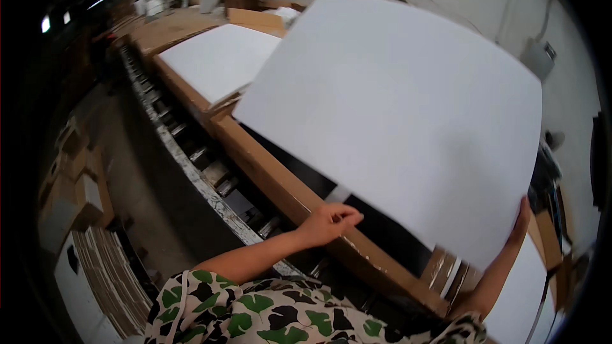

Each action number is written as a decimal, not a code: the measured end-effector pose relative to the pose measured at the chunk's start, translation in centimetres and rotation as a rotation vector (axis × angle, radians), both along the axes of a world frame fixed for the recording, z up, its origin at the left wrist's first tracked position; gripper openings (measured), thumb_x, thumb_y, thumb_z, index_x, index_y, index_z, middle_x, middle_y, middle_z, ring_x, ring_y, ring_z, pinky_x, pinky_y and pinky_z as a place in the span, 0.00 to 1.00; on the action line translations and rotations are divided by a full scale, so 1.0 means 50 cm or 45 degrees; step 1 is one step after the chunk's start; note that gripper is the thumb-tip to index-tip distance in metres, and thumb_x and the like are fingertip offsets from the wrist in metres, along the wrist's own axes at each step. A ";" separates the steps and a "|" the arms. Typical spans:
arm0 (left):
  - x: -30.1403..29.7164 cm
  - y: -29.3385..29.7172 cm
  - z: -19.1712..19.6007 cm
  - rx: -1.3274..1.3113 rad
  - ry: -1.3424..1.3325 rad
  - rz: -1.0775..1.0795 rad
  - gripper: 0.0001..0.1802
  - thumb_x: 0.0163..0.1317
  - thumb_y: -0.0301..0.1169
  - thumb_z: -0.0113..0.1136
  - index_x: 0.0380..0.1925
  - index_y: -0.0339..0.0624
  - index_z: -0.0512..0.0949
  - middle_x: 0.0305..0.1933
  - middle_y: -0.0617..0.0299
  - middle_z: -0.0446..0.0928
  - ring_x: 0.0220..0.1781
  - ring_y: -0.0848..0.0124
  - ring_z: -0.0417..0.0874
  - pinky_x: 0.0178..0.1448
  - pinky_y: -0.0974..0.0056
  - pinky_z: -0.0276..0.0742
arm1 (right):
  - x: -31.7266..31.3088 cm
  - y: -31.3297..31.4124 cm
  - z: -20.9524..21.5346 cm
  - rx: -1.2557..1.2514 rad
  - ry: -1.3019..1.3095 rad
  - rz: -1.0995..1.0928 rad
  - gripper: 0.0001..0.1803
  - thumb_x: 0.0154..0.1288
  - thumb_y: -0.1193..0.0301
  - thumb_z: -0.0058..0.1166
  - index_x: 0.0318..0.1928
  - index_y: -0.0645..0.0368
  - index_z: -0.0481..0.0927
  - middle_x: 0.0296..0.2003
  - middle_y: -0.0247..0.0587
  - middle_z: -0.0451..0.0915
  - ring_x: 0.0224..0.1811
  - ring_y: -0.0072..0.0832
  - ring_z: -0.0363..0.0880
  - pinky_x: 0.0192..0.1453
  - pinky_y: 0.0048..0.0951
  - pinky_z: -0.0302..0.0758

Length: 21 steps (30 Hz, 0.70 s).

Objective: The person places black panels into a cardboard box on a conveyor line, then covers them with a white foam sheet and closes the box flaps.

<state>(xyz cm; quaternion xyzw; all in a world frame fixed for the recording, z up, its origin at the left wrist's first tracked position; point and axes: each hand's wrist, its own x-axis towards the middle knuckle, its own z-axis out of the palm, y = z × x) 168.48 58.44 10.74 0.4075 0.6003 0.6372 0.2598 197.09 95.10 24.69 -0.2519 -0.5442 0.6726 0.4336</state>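
Note:
A large white panel (395, 102) is tilted over an open cardboard box (274, 165) in front of me. At the panel's right edge, my right hand (521, 222) is closed on it, with its fingers partly hidden by the edge. My left hand (328, 223) hovers by the box's near wall, below the panel's lower edge and apart from it. Its fingers are curled in toward the thumb, and whatever they may hold is too small to make out. Beneath the panel, a dark surface (382, 229) shows inside the box, with a pale strip crossing it.
A roller conveyor (185, 159) runs along the box's near side. Farther along it lies another box with a white panel (220, 57). Stacked flat boards (105, 274) and cardboard pieces (80, 185) stand at lower left. A white board (519, 286) is at lower right.

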 end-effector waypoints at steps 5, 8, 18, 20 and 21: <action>0.010 0.033 0.012 0.026 -0.271 -0.157 0.17 0.64 0.31 0.57 0.52 0.38 0.74 0.43 0.64 0.77 0.41 0.79 0.76 0.43 0.73 0.75 | 0.015 0.129 0.009 0.427 -0.160 -0.066 0.17 0.70 0.57 0.43 0.46 0.57 0.75 0.41 0.35 0.77 0.44 0.25 0.75 0.51 0.27 0.72; 0.010 0.019 0.022 0.135 -0.129 -0.099 0.20 0.66 0.29 0.54 0.56 0.35 0.69 0.47 0.58 0.77 0.45 0.71 0.79 0.49 0.67 0.76 | -0.222 -0.038 -0.076 0.536 -0.324 0.008 0.15 0.71 0.59 0.43 0.40 0.57 0.75 0.32 0.28 0.72 0.37 0.21 0.69 0.44 0.24 0.68; -0.218 -0.224 -0.023 0.500 -0.826 0.443 0.22 0.61 0.31 0.54 0.53 0.31 0.69 0.52 0.54 0.74 0.52 0.63 0.76 0.55 0.58 0.74 | -0.472 -0.369 -0.219 0.333 -0.380 0.519 0.20 0.63 0.60 0.55 0.46 0.63 0.77 0.40 0.44 0.80 0.38 0.31 0.78 0.46 0.30 0.75; -0.289 -0.279 -0.060 0.350 -0.843 0.620 0.21 0.61 0.31 0.54 0.53 0.31 0.70 0.51 0.54 0.74 0.50 0.63 0.77 0.54 0.58 0.74 | -0.411 -0.271 -0.297 1.067 -0.658 0.250 0.19 0.58 0.65 0.57 0.48 0.62 0.77 0.42 0.49 0.80 0.42 0.41 0.79 0.49 0.36 0.76; -0.321 -0.302 -0.083 0.272 -0.805 0.628 0.22 0.61 0.33 0.55 0.53 0.31 0.70 0.51 0.54 0.74 0.50 0.63 0.77 0.53 0.57 0.74 | -0.359 -0.225 -0.324 1.341 -0.852 0.086 0.18 0.55 0.69 0.57 0.48 0.59 0.78 0.44 0.50 0.79 0.46 0.48 0.76 0.50 0.42 0.74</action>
